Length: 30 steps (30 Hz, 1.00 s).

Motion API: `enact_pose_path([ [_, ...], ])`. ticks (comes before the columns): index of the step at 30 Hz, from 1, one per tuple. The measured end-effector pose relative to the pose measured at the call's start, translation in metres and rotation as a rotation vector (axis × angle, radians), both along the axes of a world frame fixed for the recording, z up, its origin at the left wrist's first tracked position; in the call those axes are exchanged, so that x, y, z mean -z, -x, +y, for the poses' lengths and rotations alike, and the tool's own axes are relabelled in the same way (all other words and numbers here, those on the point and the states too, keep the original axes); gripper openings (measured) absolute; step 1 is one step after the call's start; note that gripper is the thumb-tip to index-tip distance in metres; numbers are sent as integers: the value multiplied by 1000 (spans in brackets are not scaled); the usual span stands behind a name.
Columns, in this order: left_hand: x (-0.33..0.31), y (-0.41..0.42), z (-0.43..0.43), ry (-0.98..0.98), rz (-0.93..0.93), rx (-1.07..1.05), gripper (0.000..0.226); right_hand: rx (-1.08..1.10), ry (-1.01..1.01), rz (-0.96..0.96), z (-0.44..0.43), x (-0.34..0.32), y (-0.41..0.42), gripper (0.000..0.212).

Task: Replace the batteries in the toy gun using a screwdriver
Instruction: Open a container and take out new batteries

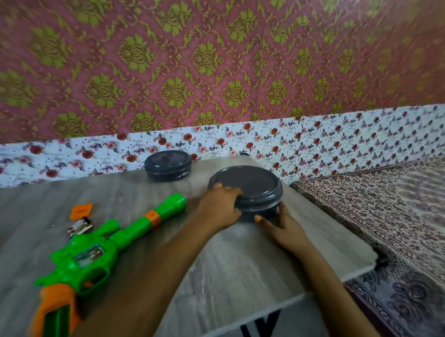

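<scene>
Both hands (219, 206) (280, 226) grip grey lidded container (251, 188); no readable writing.

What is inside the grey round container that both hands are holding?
Nothing inside shows: the grey round container has its lid on, with the left hand and right hand gripping its sides. Its contents are covered.

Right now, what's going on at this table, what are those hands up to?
A person has both hands on a round grey lidded container near the table's far right corner: left hand over its near-left rim, right hand against its front. A second grey container sits further back. The green and orange toy gun lies untouched to the left, with what look like batteries beside it.
</scene>
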<state>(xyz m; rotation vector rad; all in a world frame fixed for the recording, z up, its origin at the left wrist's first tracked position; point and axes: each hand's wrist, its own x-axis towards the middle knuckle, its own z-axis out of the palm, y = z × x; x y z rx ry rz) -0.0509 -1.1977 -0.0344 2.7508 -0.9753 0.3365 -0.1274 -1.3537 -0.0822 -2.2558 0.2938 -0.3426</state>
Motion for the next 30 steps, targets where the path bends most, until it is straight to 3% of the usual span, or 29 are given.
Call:
enact_pose_path([
  [3, 0, 29, 17, 21, -6, 33, 54, -33, 26, -24, 11, 6, 40, 76],
  [10, -7, 85, 39, -43, -33, 163, 51, 128, 183, -58, 29, 21, 77, 92],
  [16, -14, 90, 46, -51, 153, 283, 47, 136, 258, -17, 35, 17, 77, 106],
  [19, -13, 88, 39, -142, 67, 244, 52, 184, 304, 31, 38, 17, 73, 113],
  [24, -34, 82, 25, -451, -85, 173, 80, 208, 326, 83, 40, 18, 66, 124],
  [30, -46, 82, 12, -563, -197, 266, 68, 217, 305, 102, 38, 19, 62, 128],
])
